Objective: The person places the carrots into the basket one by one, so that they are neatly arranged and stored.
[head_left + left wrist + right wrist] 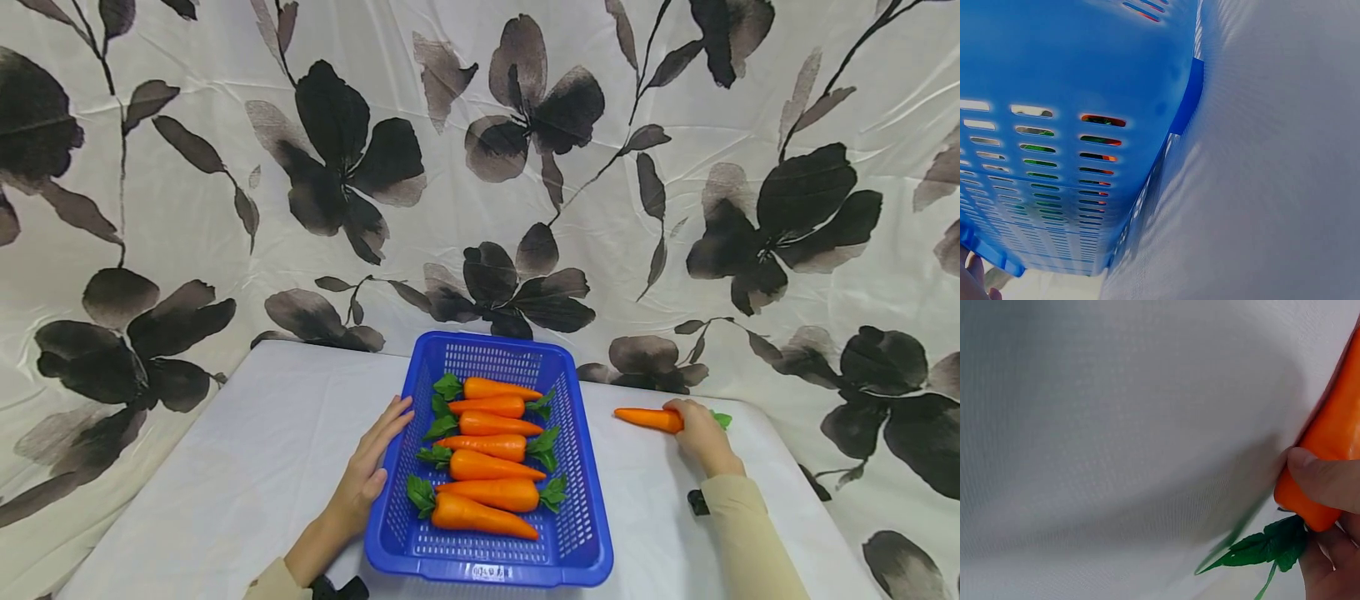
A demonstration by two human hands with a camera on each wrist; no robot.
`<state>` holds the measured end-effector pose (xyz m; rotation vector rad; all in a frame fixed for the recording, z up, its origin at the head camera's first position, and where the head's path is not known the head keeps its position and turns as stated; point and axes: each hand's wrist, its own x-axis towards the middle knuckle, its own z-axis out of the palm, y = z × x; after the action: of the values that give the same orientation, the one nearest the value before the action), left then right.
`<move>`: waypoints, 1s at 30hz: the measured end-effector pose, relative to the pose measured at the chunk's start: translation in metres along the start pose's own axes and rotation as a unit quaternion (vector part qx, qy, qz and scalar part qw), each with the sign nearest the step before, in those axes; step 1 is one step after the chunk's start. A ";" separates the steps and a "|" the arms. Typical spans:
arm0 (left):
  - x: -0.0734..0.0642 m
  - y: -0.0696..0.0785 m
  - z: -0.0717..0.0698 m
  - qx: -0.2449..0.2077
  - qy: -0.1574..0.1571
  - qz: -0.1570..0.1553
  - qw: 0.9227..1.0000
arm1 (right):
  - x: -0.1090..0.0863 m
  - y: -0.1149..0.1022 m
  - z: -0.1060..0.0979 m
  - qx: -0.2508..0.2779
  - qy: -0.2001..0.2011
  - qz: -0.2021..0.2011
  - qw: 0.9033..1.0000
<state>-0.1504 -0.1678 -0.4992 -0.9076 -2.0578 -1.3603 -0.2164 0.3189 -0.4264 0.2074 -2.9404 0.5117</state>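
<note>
Beside the blue basket (602, 533), my left hand (362, 477) rests its straight fingers against the left rim. Several orange carrots (487, 465) with green leaves lie crosswise inside, their tops pointing to differing sides. To the right of the basket, my right hand (705, 440) grips a single carrot (643, 418) near its leafy end, its tip pointing left. The right wrist view shows the thumb (1329, 481) pressed on that carrot (1335, 425), with its green leaves (1272, 545) hanging out below. In the left wrist view the slotted basket wall (1085, 75) fills the left half.
A white cloth (300, 400) covers the table under everything. Behind it hangs a pale curtain (450, 208) with dark flowers. Black wrist straps (341, 588) show at both wrists.
</note>
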 end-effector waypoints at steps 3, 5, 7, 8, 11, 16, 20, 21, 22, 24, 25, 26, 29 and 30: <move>0.000 0.001 0.000 0.001 0.000 -0.002 1.000 | 0.025 0.057 0.017 0.020 -0.079 0.009 0.997; 0.000 0.001 0.000 0.001 -0.001 -0.004 1.000 | 0.030 0.059 0.022 0.013 -0.073 0.017 0.997; 0.000 0.001 0.000 0.000 -0.001 -0.004 1.000 | 0.031 0.059 0.026 0.010 -0.051 0.014 0.999; 0.000 0.002 0.000 0.000 -0.001 -0.004 1.000 | 0.030 0.058 0.027 0.009 -0.040 0.014 0.999; 0.000 0.002 0.000 0.001 0.000 -0.002 1.000 | 0.027 0.053 0.025 0.010 -0.023 0.007 1.000; 0.000 0.001 0.000 0.001 0.000 -0.001 1.000 | 0.030 0.050 0.015 0.015 -0.003 -0.018 1.000; 0.000 0.000 0.000 0.000 0.000 -0.004 1.000 | 0.035 0.043 0.003 0.015 0.009 -0.036 0.999; 0.000 0.000 0.000 0.000 0.000 -0.004 1.000 | 0.035 0.040 -0.001 0.015 0.011 -0.038 0.999; 0.000 -0.001 0.000 0.000 0.000 -0.003 1.000 | 0.036 0.037 -0.005 0.016 0.012 -0.039 0.999; 0.000 -0.002 0.000 -0.001 -0.001 0.000 1.000 | 0.037 0.032 -0.013 0.019 0.016 -0.039 0.999; 0.000 -0.002 0.000 -0.001 -0.001 0.002 1.000 | 0.037 0.029 -0.017 0.022 0.016 -0.038 0.999; 0.000 -0.003 0.000 -0.001 -0.002 0.002 1.000 | 0.038 0.026 -0.021 0.022 0.016 -0.037 0.999; -0.001 -0.003 0.000 0.002 -0.001 0.003 1.000 | 0.039 0.017 -0.033 0.028 0.022 -0.036 0.999; -0.001 -0.003 0.000 0.003 0.000 0.002 1.000 | 0.039 0.013 -0.037 0.028 0.025 -0.036 0.999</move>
<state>-0.1519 -0.1684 -0.5014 -0.9101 -2.0581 -1.3506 -0.2522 0.3394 -0.3899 0.3019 -2.8612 0.5811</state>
